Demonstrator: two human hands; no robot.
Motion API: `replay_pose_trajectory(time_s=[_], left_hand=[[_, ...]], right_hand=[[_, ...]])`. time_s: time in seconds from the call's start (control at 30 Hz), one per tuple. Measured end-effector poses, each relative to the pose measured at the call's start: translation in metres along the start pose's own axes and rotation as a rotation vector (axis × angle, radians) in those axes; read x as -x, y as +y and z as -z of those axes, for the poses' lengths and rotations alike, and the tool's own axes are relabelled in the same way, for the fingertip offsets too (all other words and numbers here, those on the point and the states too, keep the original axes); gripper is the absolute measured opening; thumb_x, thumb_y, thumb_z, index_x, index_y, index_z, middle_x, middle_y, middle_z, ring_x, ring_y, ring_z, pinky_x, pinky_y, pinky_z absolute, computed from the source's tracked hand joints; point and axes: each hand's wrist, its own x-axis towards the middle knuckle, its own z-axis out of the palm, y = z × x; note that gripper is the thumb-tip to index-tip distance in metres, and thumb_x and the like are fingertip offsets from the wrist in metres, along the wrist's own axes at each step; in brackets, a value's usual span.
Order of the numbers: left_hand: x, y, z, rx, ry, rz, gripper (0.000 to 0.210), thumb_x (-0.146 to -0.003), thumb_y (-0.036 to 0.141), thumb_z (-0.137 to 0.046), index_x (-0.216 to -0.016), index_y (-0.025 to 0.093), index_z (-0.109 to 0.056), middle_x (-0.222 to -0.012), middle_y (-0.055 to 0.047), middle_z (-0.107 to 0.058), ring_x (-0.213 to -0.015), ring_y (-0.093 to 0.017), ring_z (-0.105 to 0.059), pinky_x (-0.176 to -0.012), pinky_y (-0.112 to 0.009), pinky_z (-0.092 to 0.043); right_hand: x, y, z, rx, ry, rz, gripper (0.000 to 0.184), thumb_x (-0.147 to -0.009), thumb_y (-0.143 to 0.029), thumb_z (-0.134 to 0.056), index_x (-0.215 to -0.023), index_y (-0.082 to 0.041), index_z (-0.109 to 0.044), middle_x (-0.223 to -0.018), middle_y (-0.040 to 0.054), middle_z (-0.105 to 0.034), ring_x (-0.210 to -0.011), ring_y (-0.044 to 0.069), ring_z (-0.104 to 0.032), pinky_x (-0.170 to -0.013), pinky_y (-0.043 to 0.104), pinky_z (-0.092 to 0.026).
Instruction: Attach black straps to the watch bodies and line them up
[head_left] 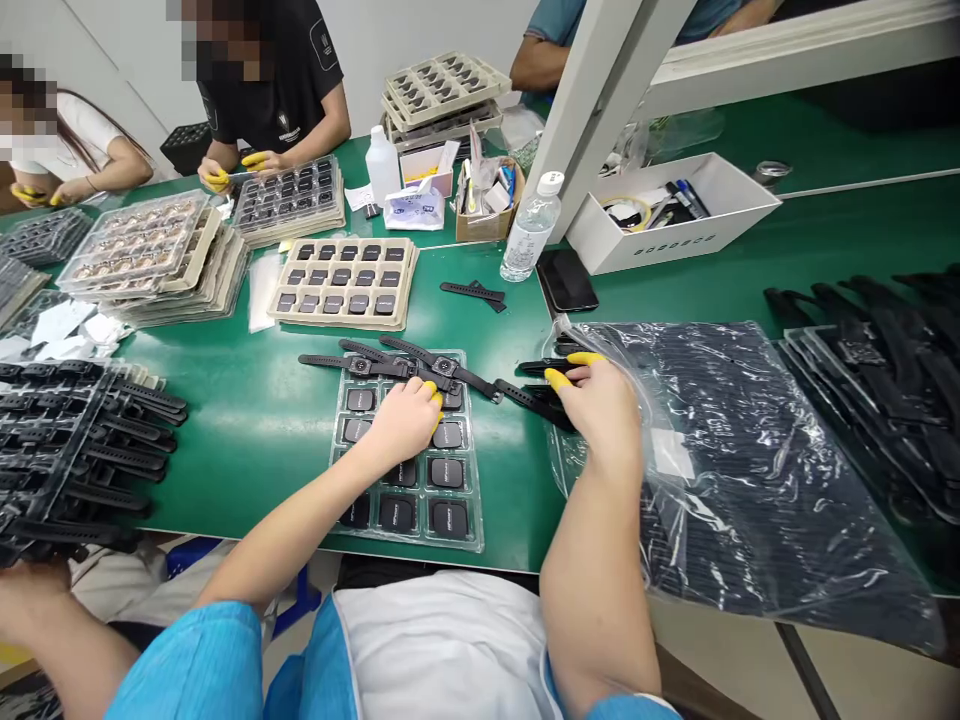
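Observation:
My left hand (409, 420), with yellow finger cots, is closed over a clear plastic tray (474, 490). Its fingers are curled, and what they pinch is hidden. Square black watch bodies (448, 472) sit in the tray's pockets. Across the far end of the tray lie several watches with black straps (360, 366), overlapping each other. My right hand (600, 400), also in yellow finger cots, is at the mouth of a large clear bag (720, 480) packed with black straps. Thumb and forefinger pinch a black watch strap (541, 367) there.
Beyond the tray stands a beige tray (405, 290) of watch bodies, with loose straps (474, 292) to its right. A water bottle (529, 230), a phone (568, 280) and a white box (675, 225) are by the post. Strap-filled trays (60, 440) stand left; co-workers sit opposite.

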Motion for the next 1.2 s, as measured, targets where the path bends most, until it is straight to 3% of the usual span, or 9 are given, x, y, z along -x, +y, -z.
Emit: replay_pose_trajectory(time_s=[0.1,0.2,0.33,0.43,0.67,0.8,0.97,1.1,1.2], left_hand=[[-0.009,0.011,0.001,-0.071,-0.048,0.042,0.024,-0.103,0.026,-0.054,-0.106,0.011,-0.071,-0.109,-0.017,-0.069,-0.110,-0.031,-0.059,-0.085,-0.042,-0.047],[-0.013,0.011,0.006,-0.088,-0.071,0.049,0.022,-0.102,0.027,-0.056,-0.106,0.011,-0.071,-0.108,-0.017,-0.068,-0.111,-0.031,-0.059,-0.085,-0.042,-0.045],[-0.014,0.008,0.010,-0.070,-0.073,0.017,0.026,-0.101,0.031,-0.057,-0.108,0.011,-0.071,-0.110,-0.016,-0.068,-0.111,-0.031,-0.059,-0.083,-0.041,-0.044],[-0.017,0.007,0.009,-0.080,-0.073,0.019,0.024,-0.103,0.022,-0.051,-0.109,0.011,-0.072,-0.109,-0.016,-0.069,-0.110,-0.029,-0.059,-0.082,-0.040,-0.043],[-0.029,-0.002,0.013,-0.111,-0.111,-0.066,0.019,-0.102,0.018,-0.055,-0.100,0.012,-0.074,-0.103,-0.015,-0.071,-0.106,-0.028,-0.063,-0.079,-0.038,-0.041],[-0.026,-0.013,0.005,-0.104,-0.017,-0.176,0.025,-0.105,0.023,-0.048,-0.103,0.013,-0.071,-0.105,-0.015,-0.069,-0.104,-0.027,-0.062,-0.076,-0.038,-0.042],[-0.028,-0.013,-0.005,-0.057,0.040,-0.136,0.021,-0.103,0.032,-0.057,-0.103,0.015,-0.069,-0.104,-0.015,-0.068,-0.106,-0.028,-0.062,-0.078,-0.036,-0.046],[-0.026,-0.011,0.014,0.017,-0.011,-0.093,0.014,-0.102,0.024,-0.057,-0.097,0.016,-0.067,-0.101,-0.013,-0.071,-0.101,-0.026,-0.066,-0.076,-0.035,-0.048],[-0.012,-0.017,0.030,0.269,0.030,0.022,0.011,-0.100,0.028,-0.057,-0.103,0.019,-0.062,-0.096,-0.008,-0.072,-0.089,-0.024,-0.069,-0.070,-0.033,-0.048]], right_hand=[[-0.001,0.000,0.000,0.071,0.068,-0.055,0.054,-0.089,-0.041,-0.068,-0.138,-0.019,-0.060,-0.136,0.0201,-0.057,-0.134,0.041,-0.046,-0.112,0.061,-0.036],[-0.001,0.001,0.001,0.160,0.005,-0.139,0.059,-0.089,-0.042,-0.069,-0.142,-0.020,-0.058,-0.144,0.0230,-0.053,-0.137,0.046,-0.042,-0.111,0.069,-0.032],[-0.002,0.004,0.004,0.154,-0.067,-0.139,0.057,-0.091,-0.043,-0.068,-0.143,-0.020,-0.061,-0.136,0.0219,-0.058,-0.131,0.044,-0.051,-0.109,0.062,-0.038],[-0.003,0.004,0.004,0.150,-0.083,-0.145,0.053,-0.092,-0.043,-0.068,-0.140,-0.020,-0.064,-0.133,0.0216,-0.059,-0.130,0.043,-0.052,-0.108,0.060,-0.040],[-0.007,0.008,-0.009,0.109,-0.023,-0.108,0.041,-0.087,-0.040,-0.070,-0.122,-0.019,-0.066,-0.131,0.0189,-0.059,-0.130,0.040,-0.049,-0.110,0.057,-0.040],[-0.012,0.016,-0.016,0.029,0.025,-0.045,0.033,-0.085,-0.038,-0.069,-0.111,-0.019,-0.065,-0.120,0.0159,-0.062,-0.122,0.037,-0.051,-0.108,0.053,-0.040],[-0.013,0.016,-0.019,0.029,0.020,-0.048,0.031,-0.088,-0.041,-0.067,-0.110,-0.019,-0.069,-0.117,0.0157,-0.059,-0.123,0.038,-0.049,-0.108,0.053,-0.038],[-0.011,0.012,-0.013,0.043,-0.029,-0.049,0.027,-0.091,-0.040,-0.068,-0.109,-0.020,-0.068,-0.120,0.0148,-0.058,-0.124,0.037,-0.050,-0.109,0.052,-0.038],[-0.011,0.008,-0.008,-0.001,-0.026,-0.021,0.027,-0.084,-0.036,-0.074,-0.102,-0.020,-0.062,-0.118,0.0151,-0.059,-0.124,0.037,-0.051,-0.109,0.051,-0.039]])
